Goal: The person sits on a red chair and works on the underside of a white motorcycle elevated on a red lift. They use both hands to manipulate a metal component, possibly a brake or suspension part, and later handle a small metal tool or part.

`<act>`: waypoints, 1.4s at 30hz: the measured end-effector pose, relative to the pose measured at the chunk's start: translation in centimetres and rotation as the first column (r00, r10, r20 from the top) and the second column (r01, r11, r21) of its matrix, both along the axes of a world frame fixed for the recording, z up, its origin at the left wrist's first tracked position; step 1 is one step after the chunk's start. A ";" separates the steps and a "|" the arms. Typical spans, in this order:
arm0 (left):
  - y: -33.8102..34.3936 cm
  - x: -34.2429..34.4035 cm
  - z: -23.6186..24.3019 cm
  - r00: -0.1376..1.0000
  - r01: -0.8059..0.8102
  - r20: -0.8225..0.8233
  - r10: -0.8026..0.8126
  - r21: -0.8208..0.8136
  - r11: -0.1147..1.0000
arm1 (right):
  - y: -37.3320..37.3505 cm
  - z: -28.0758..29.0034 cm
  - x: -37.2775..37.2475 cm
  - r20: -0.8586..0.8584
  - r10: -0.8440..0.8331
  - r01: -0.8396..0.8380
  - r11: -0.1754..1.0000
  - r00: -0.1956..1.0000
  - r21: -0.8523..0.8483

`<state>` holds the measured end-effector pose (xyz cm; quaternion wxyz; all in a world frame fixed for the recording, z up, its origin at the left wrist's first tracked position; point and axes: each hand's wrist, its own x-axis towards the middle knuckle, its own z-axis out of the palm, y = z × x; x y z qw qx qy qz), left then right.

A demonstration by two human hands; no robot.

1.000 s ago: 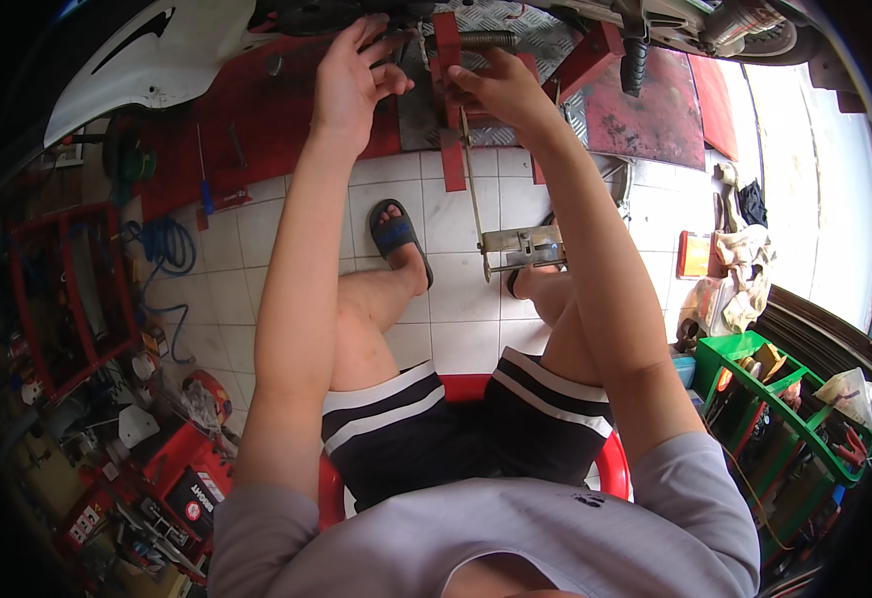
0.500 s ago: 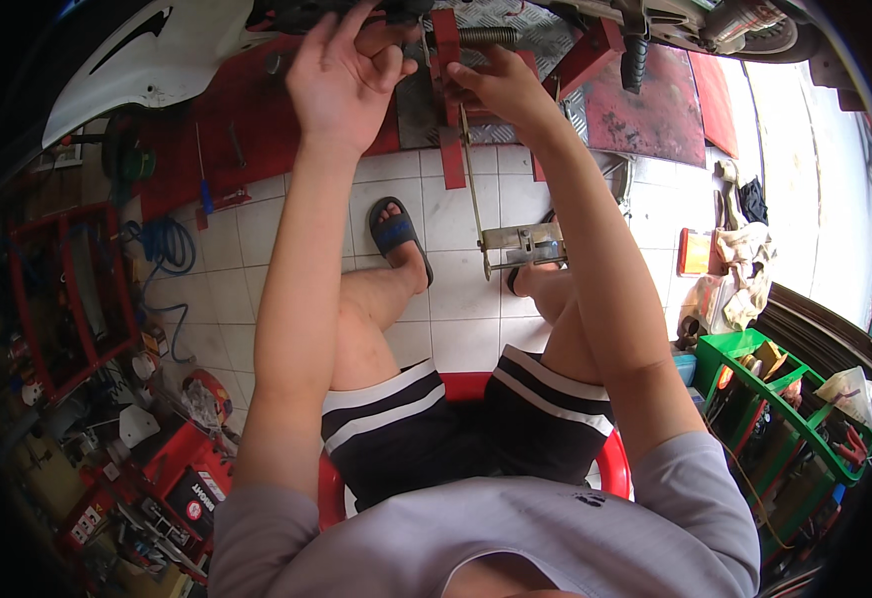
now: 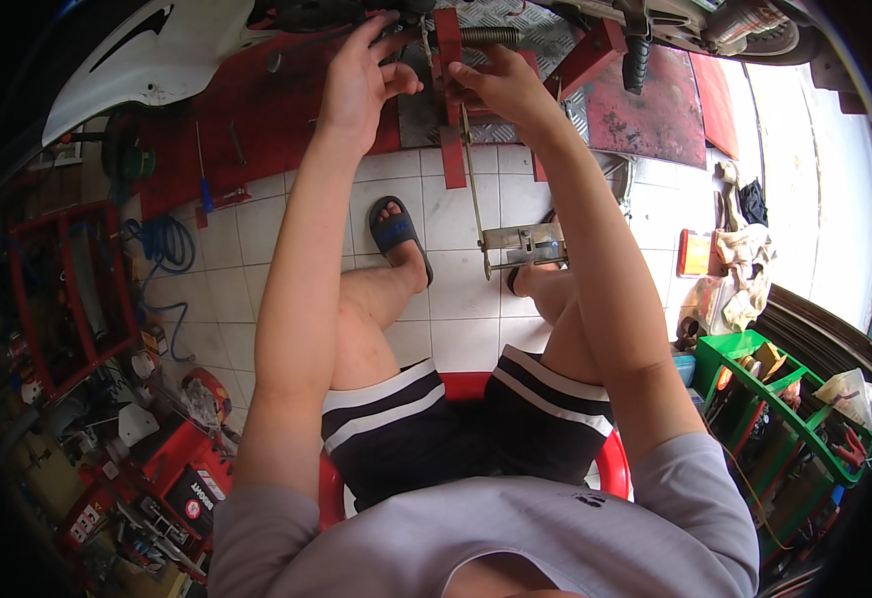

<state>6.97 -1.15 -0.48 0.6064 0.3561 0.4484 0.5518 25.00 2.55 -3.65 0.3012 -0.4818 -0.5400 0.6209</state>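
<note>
My left hand (image 3: 356, 90) is raised at the far middle, left of a red metal stand (image 3: 452, 149). Its fingers are apart, some stretched toward the dark underside of a vehicle, and nothing shows in its palm. Just right of the stand's upright bar is my right hand (image 3: 506, 95). Its thumb and bent fingers close in beside that bar; what they grip is hidden. Above this hand lies a coil spring (image 3: 489, 36). From the stand, a thin metal rod (image 3: 472, 189) runs down to a metal bracket (image 3: 524, 242) near my right foot.
A white body panel (image 3: 152, 70) overhangs the red platform (image 3: 287, 125) at far left, where a screwdriver (image 3: 204, 189) lies. A blue hose (image 3: 165, 244) coils on the tiles. A green tool tray (image 3: 805, 419) stands right; a red rack (image 3: 72, 299) stands left. A rubber-covered peg (image 3: 635, 65) juts out.
My left hand has shifted slightly right and turned, its fingers less spread. My right hand stays almost in place by the red stand.
</note>
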 end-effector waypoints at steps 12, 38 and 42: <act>0.2 -0.7 1.4 0.904 -0.169 0.400 0.149 0.016 0.985 | -0.1 0.2 0.1 -0.021 -0.001 0.001 1.000 1.000 -0.001; 0.7 0.1 -1.7 0.998 -0.028 -0.061 0.028 0.005 1.000 | -0.1 0.2 -0.1 0.028 0.031 -0.032 0.999 0.999 0.004; 0.9 -0.1 -1.7 0.999 -0.043 -0.014 0.043 0.036 0.998 | -0.1 0.1 0.0 0.011 0.023 -0.023 1.000 1.000 0.010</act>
